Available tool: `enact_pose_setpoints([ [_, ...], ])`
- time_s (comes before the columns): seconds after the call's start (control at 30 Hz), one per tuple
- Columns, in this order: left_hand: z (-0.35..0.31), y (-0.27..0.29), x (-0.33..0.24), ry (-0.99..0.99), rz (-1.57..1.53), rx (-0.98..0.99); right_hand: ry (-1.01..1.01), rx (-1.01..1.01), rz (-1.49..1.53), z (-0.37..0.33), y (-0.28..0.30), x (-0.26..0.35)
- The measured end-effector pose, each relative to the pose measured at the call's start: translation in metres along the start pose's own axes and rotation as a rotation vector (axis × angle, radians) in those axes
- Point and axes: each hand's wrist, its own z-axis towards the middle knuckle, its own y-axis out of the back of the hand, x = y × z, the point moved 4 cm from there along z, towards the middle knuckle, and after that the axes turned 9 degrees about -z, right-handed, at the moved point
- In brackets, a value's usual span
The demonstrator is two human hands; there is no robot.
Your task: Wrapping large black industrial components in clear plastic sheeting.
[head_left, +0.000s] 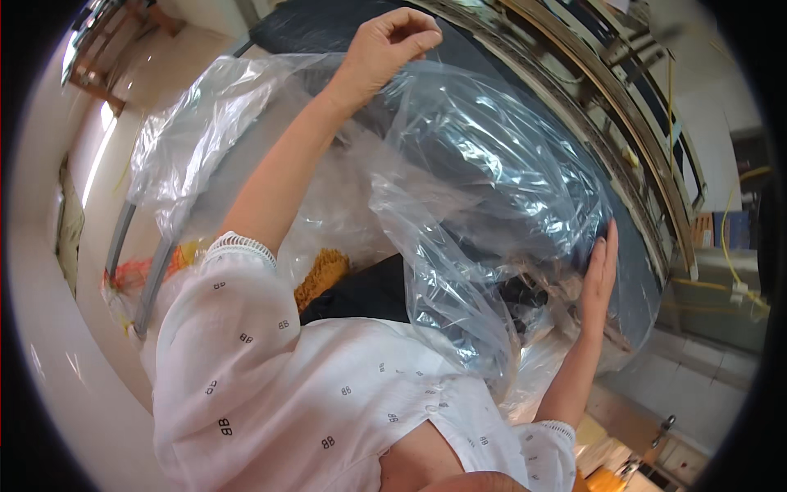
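Setting: pale tiling (697, 385); dark counter (299, 26), bordered on its far right side by long curved-looking rails (608, 75). Item: clear plastic film (492, 148), crumpled, spread over the counter, nearer folds draping toward dark trousers (361, 291). Left hand (391, 47): over the film's far edge, thumb and fingers curled toward each other; whether film is pinched between them, cannot tell. Right hand (602, 266): flat, fingers straight and side by side, at the film's right margin. Hazards, as judged: loose folds could catch on the rails; the draped weight could drag the film nearer; a hard pull could tear it. Clearances: near counter edge hidden by film; rails close outside the right hand; bare counter just beyond the left; grey tubes (156, 283) at far left.
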Motion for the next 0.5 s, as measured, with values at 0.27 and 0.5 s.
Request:
enact_pose_setpoints([
  [0.27,-0.1,0.069,0.044,0.014,0.151,-0.423,-0.171,0.026,-0.495,-0.008,0.034,-0.139],
  [0.5,-0.109,0.117,0.025,-0.32,0.627,-0.565,-0.245,0.025,-0.474,-0.008,0.048,-0.176],
])
